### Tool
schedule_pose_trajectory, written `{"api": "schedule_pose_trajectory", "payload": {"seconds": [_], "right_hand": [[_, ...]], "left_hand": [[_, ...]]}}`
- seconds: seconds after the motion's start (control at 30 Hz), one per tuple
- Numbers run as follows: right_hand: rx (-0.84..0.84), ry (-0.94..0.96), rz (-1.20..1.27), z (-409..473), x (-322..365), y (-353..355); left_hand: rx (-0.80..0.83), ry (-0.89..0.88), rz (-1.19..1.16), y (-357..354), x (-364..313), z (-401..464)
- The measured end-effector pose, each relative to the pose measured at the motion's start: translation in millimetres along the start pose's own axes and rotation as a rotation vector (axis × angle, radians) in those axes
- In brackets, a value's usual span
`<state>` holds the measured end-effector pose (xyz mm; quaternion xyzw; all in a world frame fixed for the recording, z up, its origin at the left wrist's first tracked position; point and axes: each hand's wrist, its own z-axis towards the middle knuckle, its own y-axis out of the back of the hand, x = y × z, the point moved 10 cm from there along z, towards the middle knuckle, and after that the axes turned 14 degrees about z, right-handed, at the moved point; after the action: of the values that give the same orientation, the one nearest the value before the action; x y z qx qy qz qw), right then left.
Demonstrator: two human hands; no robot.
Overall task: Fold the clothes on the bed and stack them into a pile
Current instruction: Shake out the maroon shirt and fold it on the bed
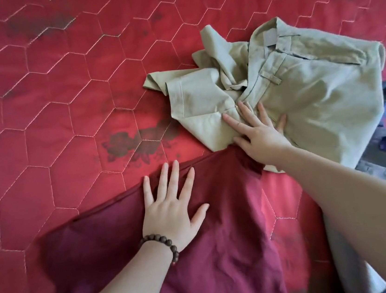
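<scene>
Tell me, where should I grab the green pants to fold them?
Probably by the waistband, the flat, straight top edge of the khaki-green pants. Come from the far right side, away from the bunched legs. The right hand only presses flat there; the left hand rests on the maroon garment.

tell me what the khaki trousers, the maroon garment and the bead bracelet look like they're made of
The khaki trousers look like matte woven cotton twill: crisp creases, stitched waistband and belt loop. The maroon garment seems a thinner, softer cloth, perhaps cotton, with fine wrinkles and no sheen. The bracelet on the left wrist looks like dark brown wooden beads with a dull polish, though resin cannot be ruled out.
</scene>
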<state>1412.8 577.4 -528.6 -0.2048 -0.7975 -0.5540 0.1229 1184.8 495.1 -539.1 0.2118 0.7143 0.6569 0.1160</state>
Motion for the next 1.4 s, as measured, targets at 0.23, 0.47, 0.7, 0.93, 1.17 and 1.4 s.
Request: {"api": "schedule_pose_trajectory", "payload": {"seconds": [0.23,0.47,0.7,0.93,1.17,1.4], "right_hand": [[0.109,-0.063,-0.109,69.3,-8.4,47.6],[-0.294,0.218,0.037,-16.5,63.2,34.5],[-0.29,-0.247,-0.02,-86.2,12.6,-14.5],[-0.269,-0.54,0.369,-94.6,-9.2,-26.8],[-0.402,-0.239,0.222,-73.7,20.4,14.8],[-0.427,0.252,0.049,-141.4,118.0,-58.2]], "left_hand": [[-0.012,0.004,0.027,0.6,-0.8,1.4],[-0.045,0.001,0.046,0.6,-0.3,0.8],[-0.056,0.027,0.013,3.6,2.5,-0.5],[-0.137,0.354,-0.119,24.9,60.3,7.3],[-0.065,0.295,-0.006,49.2,75.8,41.9],[-0.097,-0.044,-0.061,39.9,-37.0,-34.2]]}}
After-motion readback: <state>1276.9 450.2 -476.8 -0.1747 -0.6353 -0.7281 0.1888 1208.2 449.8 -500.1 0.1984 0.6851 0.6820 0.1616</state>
